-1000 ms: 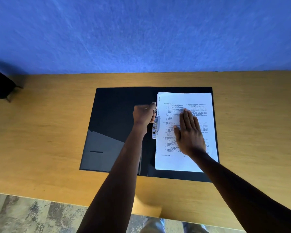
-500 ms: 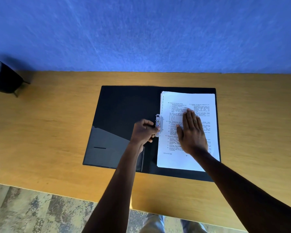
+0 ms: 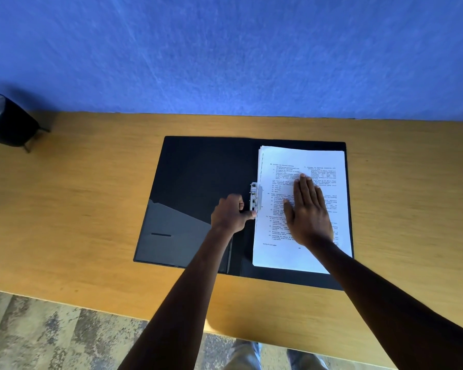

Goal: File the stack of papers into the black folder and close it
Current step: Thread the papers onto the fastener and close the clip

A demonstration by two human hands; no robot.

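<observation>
The black folder point(image 3: 198, 182) lies open on the wooden table. The stack of printed papers point(image 3: 321, 161) rests on its right half, with the left edge at the spine. A metal clip point(image 3: 254, 196) sits at the spine against that edge. My left hand point(image 3: 229, 216) is curled, its thumb tip at the clip's lower end and its fingers just left of the clip. My right hand point(image 3: 309, 212) lies flat, palm down, on the middle of the top sheet.
A grey pocket point(image 3: 171, 231) covers the lower part of the folder's left half. A black bin point(image 3: 6, 121) stands at the far left by the blue wall. The table's near edge point(image 3: 91, 303) borders a patterned floor.
My left hand has slid from the clip's upper end down to its lower end. My right hand has stayed flat on the papers.
</observation>
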